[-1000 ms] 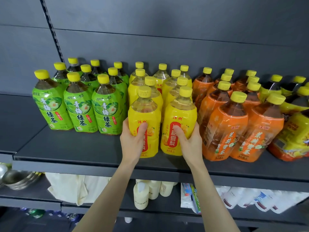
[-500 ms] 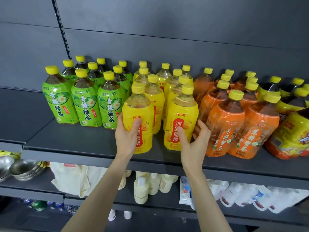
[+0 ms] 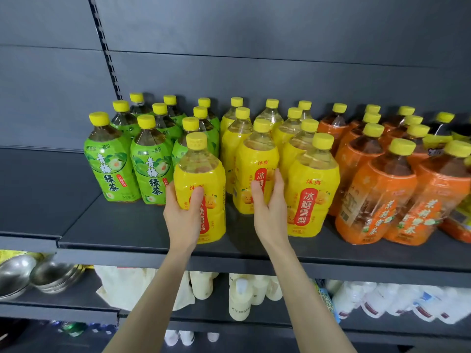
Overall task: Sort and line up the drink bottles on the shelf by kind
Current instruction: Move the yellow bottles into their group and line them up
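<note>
On the dark shelf (image 3: 127, 233), yellow-capped bottles stand grouped by kind: green tea (image 3: 112, 159) at left, yellow pear drink in the middle, orange tea (image 3: 377, 194) at right. My left hand (image 3: 183, 212) grips a yellow bottle (image 3: 198, 179) at the front, in front of the green group's right edge. My right hand (image 3: 270, 210) holds the yellow bottle (image 3: 256, 159) one row back, thumb on its label and fingers round its right side. Another yellow bottle (image 3: 313, 189) stands free at the front, right of that hand.
Dark bottles with yellow labels (image 3: 443, 131) crowd the far right end. Bare shelf lies left of the green group. The lower shelf holds metal bowls (image 3: 51, 273), cream pump bottles (image 3: 239, 296) and white packs (image 3: 407, 299).
My left hand has slid its yellow bottle leftward toward the green group. My right hand let go of the front-right yellow bottle and moved left onto the one behind.
</note>
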Action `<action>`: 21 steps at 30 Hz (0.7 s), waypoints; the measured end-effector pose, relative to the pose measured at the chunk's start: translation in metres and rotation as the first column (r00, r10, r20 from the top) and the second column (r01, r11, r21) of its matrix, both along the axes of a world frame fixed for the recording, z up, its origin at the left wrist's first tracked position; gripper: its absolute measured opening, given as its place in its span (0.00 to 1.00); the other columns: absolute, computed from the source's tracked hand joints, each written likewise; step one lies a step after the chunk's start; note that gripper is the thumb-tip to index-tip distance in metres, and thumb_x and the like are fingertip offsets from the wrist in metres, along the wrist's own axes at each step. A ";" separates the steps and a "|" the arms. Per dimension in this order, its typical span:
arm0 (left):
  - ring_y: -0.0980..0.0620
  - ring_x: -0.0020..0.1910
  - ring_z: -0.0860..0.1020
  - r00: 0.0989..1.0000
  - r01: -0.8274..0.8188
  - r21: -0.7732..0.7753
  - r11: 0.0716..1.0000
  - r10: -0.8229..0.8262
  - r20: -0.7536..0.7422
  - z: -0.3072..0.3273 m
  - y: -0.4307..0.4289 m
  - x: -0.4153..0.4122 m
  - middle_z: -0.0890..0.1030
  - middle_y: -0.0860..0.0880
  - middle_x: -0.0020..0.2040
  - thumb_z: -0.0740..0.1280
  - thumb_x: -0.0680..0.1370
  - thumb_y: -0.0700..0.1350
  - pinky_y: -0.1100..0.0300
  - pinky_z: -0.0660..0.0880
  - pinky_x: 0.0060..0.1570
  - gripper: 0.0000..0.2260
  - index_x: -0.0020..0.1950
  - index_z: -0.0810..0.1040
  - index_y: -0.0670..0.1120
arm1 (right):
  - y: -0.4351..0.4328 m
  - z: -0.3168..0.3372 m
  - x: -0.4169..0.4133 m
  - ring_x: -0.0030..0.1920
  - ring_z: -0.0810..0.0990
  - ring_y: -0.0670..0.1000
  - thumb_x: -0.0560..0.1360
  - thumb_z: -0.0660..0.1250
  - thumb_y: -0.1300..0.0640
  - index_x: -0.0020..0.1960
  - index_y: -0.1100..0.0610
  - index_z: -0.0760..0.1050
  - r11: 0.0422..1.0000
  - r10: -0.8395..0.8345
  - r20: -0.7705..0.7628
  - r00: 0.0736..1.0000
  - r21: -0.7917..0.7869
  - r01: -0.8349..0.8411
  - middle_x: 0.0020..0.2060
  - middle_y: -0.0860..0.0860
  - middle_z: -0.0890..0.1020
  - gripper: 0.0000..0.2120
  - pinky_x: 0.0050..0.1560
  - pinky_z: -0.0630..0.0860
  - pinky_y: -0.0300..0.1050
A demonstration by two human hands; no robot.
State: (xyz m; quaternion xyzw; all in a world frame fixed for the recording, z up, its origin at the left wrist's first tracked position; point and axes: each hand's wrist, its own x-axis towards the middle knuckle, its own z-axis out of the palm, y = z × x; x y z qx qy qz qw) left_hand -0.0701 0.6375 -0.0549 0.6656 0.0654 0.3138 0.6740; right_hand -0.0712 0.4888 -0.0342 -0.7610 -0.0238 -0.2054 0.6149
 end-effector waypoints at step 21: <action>0.65 0.46 0.79 0.996 0.041 -0.085 0.996 -0.035 0.079 -0.010 0.010 0.012 0.79 0.59 0.49 0.65 0.67 0.61 0.72 0.74 0.42 0.29 0.63 0.72 0.46 | 0.005 -0.014 0.066 0.69 0.69 0.51 0.63 0.65 0.32 0.78 0.48 0.51 0.970 0.180 -0.201 0.963 0.198 -0.140 0.72 0.50 0.67 0.49 0.66 0.70 0.51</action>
